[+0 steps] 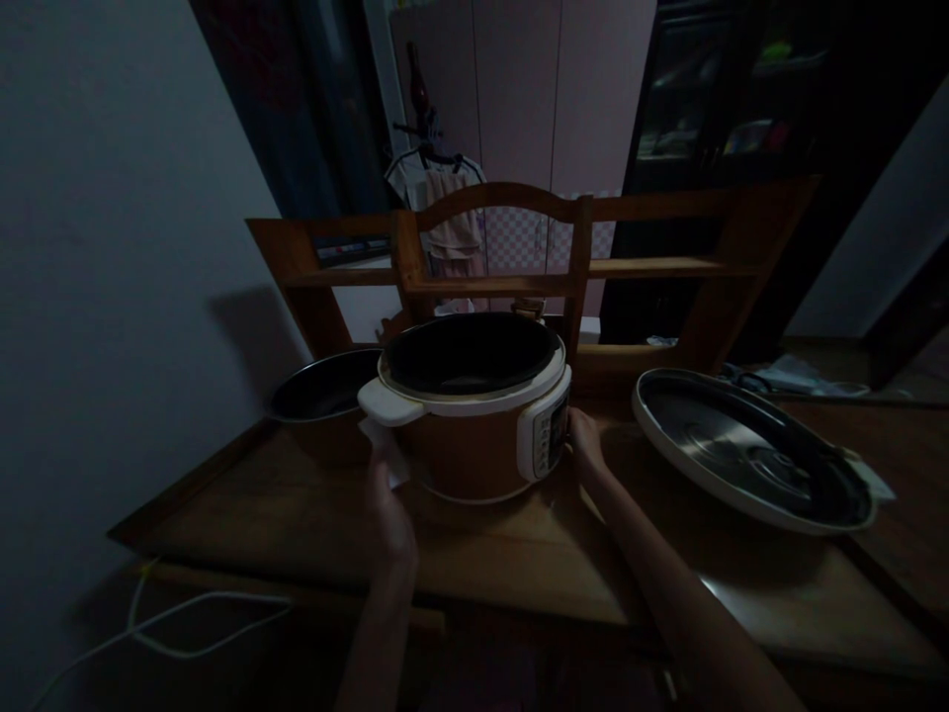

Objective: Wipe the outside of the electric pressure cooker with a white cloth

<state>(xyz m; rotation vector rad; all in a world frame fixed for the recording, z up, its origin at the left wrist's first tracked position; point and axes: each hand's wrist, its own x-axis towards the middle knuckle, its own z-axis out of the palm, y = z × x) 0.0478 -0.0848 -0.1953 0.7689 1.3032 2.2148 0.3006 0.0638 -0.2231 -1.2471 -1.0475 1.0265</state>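
Observation:
An electric cooker [467, 450] with a brown body, white rim and dark open inside stands on the wooden desk, its button panel [545, 435] facing right of centre. My left hand [389, 504] is at its left side below the white handle, closed on a white cloth or tissue [387, 453] that lies against the body. My right hand [584, 440] grips the cooker's right side just past the panel; its fingertips are hidden behind it. Left of the cooker sits a dark inner pot [326, 391], partly covered by it.
A round lid [748, 455] lies inside-up on the right of the desk [504, 554]. A wooden shelf [489, 287] rises along the back edge. A white cable [208, 596] hangs at the front left, near the wall [119, 297]. Plastic bags [801, 376] lie at the far right.

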